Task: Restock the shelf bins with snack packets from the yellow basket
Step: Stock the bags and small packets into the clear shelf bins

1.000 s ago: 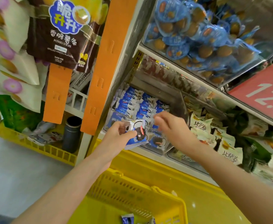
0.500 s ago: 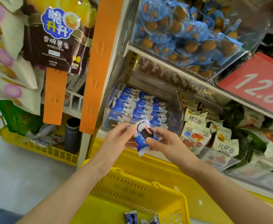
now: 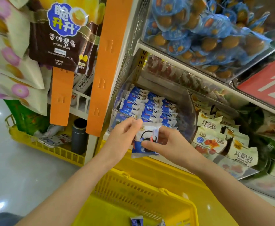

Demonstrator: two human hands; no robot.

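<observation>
A blue-and-white snack packet (image 3: 145, 141) is held between both hands just in front of the clear shelf bin (image 3: 184, 128), below its front lip. My left hand (image 3: 122, 136) pinches the packet's upper left edge. My right hand (image 3: 167, 144) grips its right side, thumb across the front. Inside the bin, rows of the same blue-and-white packets (image 3: 146, 106) stand on edge; its right part shows no packets. The yellow basket (image 3: 133, 191) sits below my arms, with a few blue packets (image 3: 136, 221) at its bottom.
Green-and-white packets (image 3: 215, 137) fill the neighbouring bin on the right. Above hangs a bin of blue-wrapped snacks (image 3: 206, 33) and a red price sign (image 3: 267, 85). Orange hanging strips (image 3: 107, 66) and chip bags (image 3: 61, 35) are at left, over another yellow basket (image 3: 52, 149).
Both hands drew back from the bin toward me with the packet. The packet has been turned more upright between the hands, and my right hand now grips it.
</observation>
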